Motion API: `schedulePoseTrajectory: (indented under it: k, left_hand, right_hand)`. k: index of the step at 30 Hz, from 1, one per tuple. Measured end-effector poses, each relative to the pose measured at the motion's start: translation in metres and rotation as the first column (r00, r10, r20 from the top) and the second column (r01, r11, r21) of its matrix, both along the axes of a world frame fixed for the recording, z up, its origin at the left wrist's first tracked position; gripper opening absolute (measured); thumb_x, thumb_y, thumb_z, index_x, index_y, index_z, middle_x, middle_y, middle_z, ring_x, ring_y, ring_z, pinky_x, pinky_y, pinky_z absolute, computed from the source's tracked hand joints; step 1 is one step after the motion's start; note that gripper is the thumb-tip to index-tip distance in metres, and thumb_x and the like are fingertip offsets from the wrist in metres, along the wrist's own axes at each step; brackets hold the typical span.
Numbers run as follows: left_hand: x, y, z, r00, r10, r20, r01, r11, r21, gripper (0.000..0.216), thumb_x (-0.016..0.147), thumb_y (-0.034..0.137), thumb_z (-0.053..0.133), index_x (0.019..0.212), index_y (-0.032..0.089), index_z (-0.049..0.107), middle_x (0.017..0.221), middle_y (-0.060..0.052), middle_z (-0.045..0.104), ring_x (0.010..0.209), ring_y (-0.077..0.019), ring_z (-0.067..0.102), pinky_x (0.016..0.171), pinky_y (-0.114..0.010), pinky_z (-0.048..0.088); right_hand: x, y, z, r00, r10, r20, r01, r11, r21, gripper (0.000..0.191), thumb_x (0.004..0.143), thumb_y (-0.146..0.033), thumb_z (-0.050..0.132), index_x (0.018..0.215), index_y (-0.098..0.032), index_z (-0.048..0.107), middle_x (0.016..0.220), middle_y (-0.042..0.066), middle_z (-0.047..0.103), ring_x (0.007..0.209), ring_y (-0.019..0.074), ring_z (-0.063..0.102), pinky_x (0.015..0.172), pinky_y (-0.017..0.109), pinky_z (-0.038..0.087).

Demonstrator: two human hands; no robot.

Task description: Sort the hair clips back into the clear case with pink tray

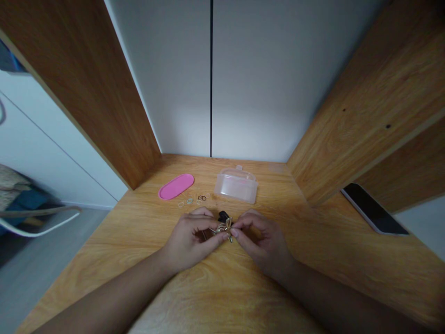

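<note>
On the near side, a broad stretch of light-brown wood-grained tabletop (215, 301), giving room between the two forearms. To the left, running slantwise from near to far, the straight table edge, with grey floor (79, 250) beyond. At the middle, bare left hand (189, 239) and bare right hand (266, 241), turned toward each other, both grasping with thumb and bent fingers a small gold-coloured, bow-looped metal piece (228, 224). Kept between the fingertips of both; cannot tell if touching the tabletop. Just behind, a small black object (223, 215), partly covered; cannot tell if joined to the gold piece.

Farther to the right, well apart from the right hand, a flat black phone-like slab with pale rim (375, 208). Just beyond the left hand, thin little rings, spread loosely: dark rings (202, 198), a teal ring (189, 201), a pale ring (181, 204). Beyond, on the left, a pink oval shallow tray (176, 186); on the right, a translucent plastic box (236, 188), with wood surface between. At the far edge, an upright pale-grey panel (278, 69), with brown wood panels (86, 83) bounding left and right.
</note>
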State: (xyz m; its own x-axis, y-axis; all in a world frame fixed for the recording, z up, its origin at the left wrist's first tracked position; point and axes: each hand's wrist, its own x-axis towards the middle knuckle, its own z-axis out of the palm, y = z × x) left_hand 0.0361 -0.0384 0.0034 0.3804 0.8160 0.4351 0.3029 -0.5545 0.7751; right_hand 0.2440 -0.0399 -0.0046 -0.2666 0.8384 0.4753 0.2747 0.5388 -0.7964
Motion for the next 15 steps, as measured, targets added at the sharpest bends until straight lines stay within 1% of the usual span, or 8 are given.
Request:
schedulePoseTrajectory:
  k: [2,4,7,9,10,12,15]
  left_hand:
    - [0.0,0.0,0.0,1.0,0.02,0.003,-0.02,1.0,0.011,0.011,0.087,0.027,0.072,0.088,0.019,0.08,0.074,-0.005,0.07,0.072,-0.0152,0.061,0.067,-0.027,0.049]
    - [-0.001,0.001,0.0,0.999,0.05,0.006,-0.05,0.999,0.014,0.011,0.087,0.027,0.071,0.089,0.02,0.08,0.076,-0.005,0.07,0.073,-0.015,0.061,0.067,-0.027,0.049]
    - [-0.004,0.002,-0.001,0.995,0.102,-0.002,-0.102,0.995,0.003,0.013,0.088,0.028,0.07,0.088,0.02,0.079,0.075,-0.005,0.07,0.071,-0.0147,0.061,0.066,-0.027,0.049]
    - [-0.005,0.003,-0.002,0.99,0.139,-0.009,-0.139,0.99,-0.001,0.014,0.089,0.029,0.069,0.086,0.02,0.079,0.075,-0.005,0.07,0.072,-0.0155,0.062,0.068,-0.027,0.05]
    - [-0.006,0.004,-0.002,0.988,0.156,-0.007,-0.156,0.988,0.001,0.015,0.089,0.03,0.068,0.086,0.02,0.079,0.076,-0.005,0.071,0.073,-0.0159,0.062,0.068,-0.028,0.05]
    - [-0.007,0.005,-0.002,0.982,0.187,0.008,-0.187,0.982,0.009,0.015,0.09,0.03,0.068,0.088,0.02,0.079,0.08,-0.006,0.072,0.075,-0.0164,0.064,0.07,-0.029,0.052]
    - [-0.007,0.007,-0.002,0.977,0.214,0.026,-0.214,0.977,0.015,0.014,0.09,0.03,0.068,0.091,0.021,0.079,0.081,-0.006,0.073,0.076,-0.0164,0.065,0.07,-0.028,0.053]
  right_hand:
    - [0.002,0.001,-0.001,0.999,-0.046,-0.018,0.046,0.998,0.043,0.002,0.088,-0.022,0.066,0.089,-0.024,0.067,0.079,0.001,0.068,0.072,0.0165,0.063,0.068,0.031,0.05]
    - [0.005,0.004,-0.003,0.985,-0.163,-0.052,0.167,0.982,0.092,0.011,0.089,-0.023,0.065,0.099,-0.025,0.064,0.09,0.003,0.068,0.084,0.0186,0.063,0.077,0.034,0.05]
    - [0.011,0.015,-0.007,0.921,-0.38,-0.088,0.389,0.914,0.115,0.026,0.09,-0.029,0.064,0.115,-0.026,0.059,0.115,0.007,0.065,0.108,0.0241,0.059,0.092,0.042,0.048]
    - [0.015,0.025,-0.012,0.88,-0.47,-0.073,0.474,0.877,0.072,0.041,0.09,-0.035,0.064,0.128,-0.025,0.054,0.132,0.011,0.058,0.123,0.0278,0.054,0.1,0.047,0.046]
    - [0.017,0.03,-0.014,0.871,-0.489,-0.046,0.49,0.871,0.04,0.049,0.09,-0.038,0.063,0.135,-0.024,0.049,0.14,0.012,0.054,0.129,0.029,0.05,0.104,0.05,0.044]
    - [0.02,0.038,-0.018,0.88,-0.475,0.011,0.475,0.88,0.005,0.06,0.092,-0.042,0.06,0.146,-0.023,0.041,0.151,0.014,0.045,0.139,0.0301,0.042,0.113,0.055,0.038]
    - [0.022,0.044,-0.021,0.914,-0.396,0.09,0.396,0.918,0.012,0.06,0.097,-0.041,0.053,0.152,-0.024,0.036,0.161,0.011,0.032,0.149,0.028,0.03,0.122,0.056,0.025]
